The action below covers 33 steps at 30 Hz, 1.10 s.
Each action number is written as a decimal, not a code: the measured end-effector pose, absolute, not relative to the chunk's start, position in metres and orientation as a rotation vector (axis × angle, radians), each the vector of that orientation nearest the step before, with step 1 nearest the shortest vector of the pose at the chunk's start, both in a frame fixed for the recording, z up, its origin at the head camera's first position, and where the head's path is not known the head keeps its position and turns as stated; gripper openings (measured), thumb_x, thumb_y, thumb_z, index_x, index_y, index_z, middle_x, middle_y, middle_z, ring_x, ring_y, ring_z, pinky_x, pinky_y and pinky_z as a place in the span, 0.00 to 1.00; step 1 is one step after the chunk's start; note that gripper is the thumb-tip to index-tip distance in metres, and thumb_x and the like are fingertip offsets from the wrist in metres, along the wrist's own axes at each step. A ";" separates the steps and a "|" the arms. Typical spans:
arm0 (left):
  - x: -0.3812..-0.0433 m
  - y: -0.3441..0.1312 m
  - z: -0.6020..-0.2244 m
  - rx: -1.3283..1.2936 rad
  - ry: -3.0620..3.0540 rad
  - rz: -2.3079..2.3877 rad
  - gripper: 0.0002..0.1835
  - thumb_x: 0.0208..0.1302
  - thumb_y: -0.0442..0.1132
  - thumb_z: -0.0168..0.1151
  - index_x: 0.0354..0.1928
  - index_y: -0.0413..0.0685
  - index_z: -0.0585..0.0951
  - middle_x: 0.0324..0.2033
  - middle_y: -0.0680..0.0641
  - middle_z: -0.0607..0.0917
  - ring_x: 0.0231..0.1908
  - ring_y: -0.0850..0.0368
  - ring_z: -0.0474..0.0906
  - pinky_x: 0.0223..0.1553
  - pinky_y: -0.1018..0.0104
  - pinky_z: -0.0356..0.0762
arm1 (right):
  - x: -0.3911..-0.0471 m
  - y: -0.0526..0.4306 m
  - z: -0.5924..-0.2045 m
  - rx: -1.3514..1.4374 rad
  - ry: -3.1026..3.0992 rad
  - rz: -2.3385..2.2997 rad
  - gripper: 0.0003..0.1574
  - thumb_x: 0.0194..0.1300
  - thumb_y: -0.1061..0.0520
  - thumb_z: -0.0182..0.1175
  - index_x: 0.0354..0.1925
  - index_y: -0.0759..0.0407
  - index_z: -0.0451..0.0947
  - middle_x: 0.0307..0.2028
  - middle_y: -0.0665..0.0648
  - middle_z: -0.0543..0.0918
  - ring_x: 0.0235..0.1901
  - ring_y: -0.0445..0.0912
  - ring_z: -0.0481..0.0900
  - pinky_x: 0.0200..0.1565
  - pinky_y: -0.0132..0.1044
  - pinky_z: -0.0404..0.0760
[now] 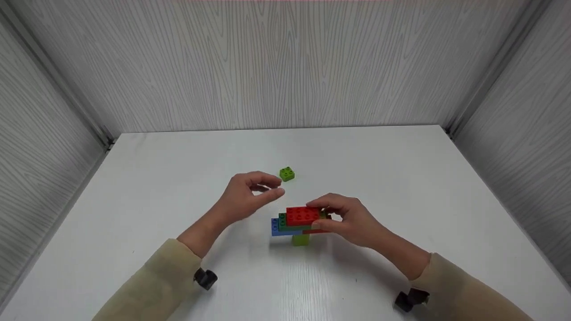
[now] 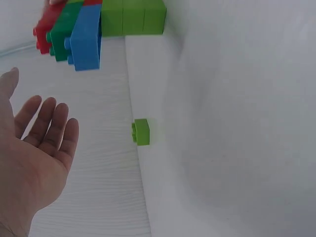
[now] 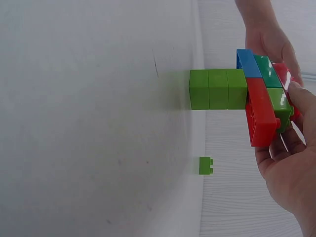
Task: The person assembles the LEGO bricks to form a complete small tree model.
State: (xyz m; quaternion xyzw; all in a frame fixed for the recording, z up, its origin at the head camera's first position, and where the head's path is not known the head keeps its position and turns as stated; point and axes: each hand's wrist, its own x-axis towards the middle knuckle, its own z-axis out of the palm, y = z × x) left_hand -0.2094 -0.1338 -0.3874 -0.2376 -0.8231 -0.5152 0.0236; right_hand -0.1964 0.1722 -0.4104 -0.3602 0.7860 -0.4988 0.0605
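A built structure of studded toy bricks stands on a column of several light green bricks (image 3: 218, 89). Across that column lie a blue brick (image 2: 86, 39) and a red brick (image 3: 260, 112) end to end, then a dark green brick (image 3: 267, 71) beside a light green one, with another red brick (image 1: 299, 216) on top. My right hand (image 1: 357, 221) grips the structure's right end near the top, thumb in front and fingers behind. To the upper left of the bricks, my left hand (image 1: 250, 192) holds nothing, its thumb and fingers apart.
A loose light green brick (image 1: 287, 174) with studs up lies on the white table (image 1: 178, 165), just beyond my left fingertips. Pale wood-grain panels (image 1: 285, 67) rise at the back and on both sides.
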 end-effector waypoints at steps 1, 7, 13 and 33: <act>-0.217 -0.135 -0.388 -0.714 -2.545 -1.595 0.15 0.72 0.47 0.71 0.55 0.49 0.89 0.50 0.51 0.90 0.52 0.57 0.85 0.57 0.55 0.84 | -0.196 0.172 -0.410 -1.087 2.380 -1.506 0.23 0.72 0.54 0.72 0.63 0.44 0.85 0.55 0.43 0.86 0.52 0.48 0.82 0.54 0.46 0.85; -0.260 -0.137 -0.396 -0.573 -2.567 -1.615 0.19 0.70 0.48 0.74 0.58 0.49 0.88 0.53 0.51 0.89 0.56 0.52 0.84 0.58 0.56 0.83 | -0.197 0.171 -0.409 -1.071 2.393 -1.485 0.25 0.71 0.52 0.72 0.64 0.45 0.84 0.55 0.43 0.86 0.53 0.47 0.82 0.55 0.47 0.85; -0.291 -0.134 -0.413 -0.423 -2.633 -1.655 0.24 0.68 0.50 0.76 0.62 0.53 0.86 0.58 0.49 0.87 0.61 0.50 0.80 0.63 0.54 0.79 | -0.197 0.172 -0.410 -1.033 2.395 -1.477 0.25 0.71 0.50 0.72 0.64 0.39 0.84 0.56 0.42 0.86 0.53 0.46 0.82 0.55 0.49 0.85; -0.318 -0.117 -0.442 -0.205 -2.768 -1.693 0.28 0.67 0.47 0.76 0.66 0.48 0.83 0.60 0.48 0.84 0.63 0.52 0.76 0.68 0.52 0.73 | -0.195 0.173 -0.408 -1.001 2.382 -1.496 0.25 0.71 0.53 0.72 0.64 0.47 0.84 0.56 0.43 0.86 0.53 0.48 0.81 0.55 0.45 0.84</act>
